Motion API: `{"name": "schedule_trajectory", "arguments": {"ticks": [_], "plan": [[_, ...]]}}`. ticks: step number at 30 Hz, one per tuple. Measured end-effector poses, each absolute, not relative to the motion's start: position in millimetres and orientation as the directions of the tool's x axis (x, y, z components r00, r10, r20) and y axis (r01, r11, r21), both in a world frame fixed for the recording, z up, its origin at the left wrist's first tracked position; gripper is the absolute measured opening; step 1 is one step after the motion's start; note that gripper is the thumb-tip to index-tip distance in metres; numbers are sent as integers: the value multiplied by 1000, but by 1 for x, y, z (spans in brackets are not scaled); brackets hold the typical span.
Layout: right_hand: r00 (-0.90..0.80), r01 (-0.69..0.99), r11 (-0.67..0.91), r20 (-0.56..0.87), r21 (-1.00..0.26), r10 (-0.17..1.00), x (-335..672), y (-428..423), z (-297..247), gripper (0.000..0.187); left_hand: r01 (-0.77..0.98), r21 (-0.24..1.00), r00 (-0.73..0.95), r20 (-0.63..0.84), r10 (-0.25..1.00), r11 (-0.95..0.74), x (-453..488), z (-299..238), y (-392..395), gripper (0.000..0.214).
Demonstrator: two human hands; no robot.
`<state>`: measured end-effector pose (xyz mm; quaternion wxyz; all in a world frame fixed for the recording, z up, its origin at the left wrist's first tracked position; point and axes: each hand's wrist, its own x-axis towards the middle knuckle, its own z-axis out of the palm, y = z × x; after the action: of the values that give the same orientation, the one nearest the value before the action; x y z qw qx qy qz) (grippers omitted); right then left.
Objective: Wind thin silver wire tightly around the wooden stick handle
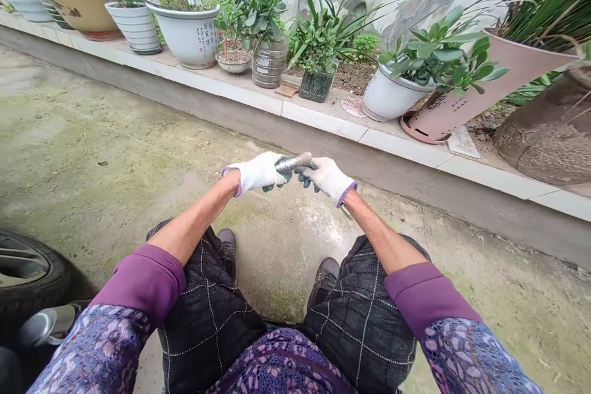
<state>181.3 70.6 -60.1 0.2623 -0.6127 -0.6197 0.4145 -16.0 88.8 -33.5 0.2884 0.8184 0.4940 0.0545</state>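
Note:
A short ribbed metal fitting [292, 163] is held in front of me, above my knees. My left hand [258, 172], in a white knit glove with a dark palm coating, closes around its left end. My right hand [327, 180], gloved the same way, grips it from the other side, with dark-coated fingers curled under it. The two hands nearly meet, hiding the middle and lower side of the fitting. A thin pale strip [346, 212] shows below my right wrist, too small to name.
A tiled concrete ledge [323, 123] runs across the view, with several potted plants on it. Mossy concrete ground [92, 154] lies below. A car tyre [28, 271] and a chrome pipe [48, 325] are at lower left. My knees, in dark quilted trousers [360, 320], lie beneath my arms.

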Motion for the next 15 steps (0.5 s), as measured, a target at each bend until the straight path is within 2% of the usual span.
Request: {"name": "schedule_trajectory", "arguments": {"ticks": [2, 4, 7, 12, 15], "plan": [[-184, 494, -92, -207, -864, 961, 176, 65, -60, 18, 806, 481, 475, -176, 862, -346, -19, -29, 95, 32], [-255, 445, -102, -235, -890, 938, 169, 58, -63, 16, 862, 365, 434, -173, 884, -352, -21, -30, 98, 30], [-276, 416, -164, -296, -895, 914, 163, 52, -71, 11, 906, 215, 406, -200, 892, -364, -19, -43, 97, 23], [-361, 473, -205, -400, -857, 842, 160, 49, -85, 12, 885, -28, 425, -364, 829, -465, -11, -64, 89, 27], [-425, 555, -140, -424, -820, 800, 159, 47, -90, 17, 840, -71, 457, -441, 773, -538, -8, -67, 87, 25]]}}
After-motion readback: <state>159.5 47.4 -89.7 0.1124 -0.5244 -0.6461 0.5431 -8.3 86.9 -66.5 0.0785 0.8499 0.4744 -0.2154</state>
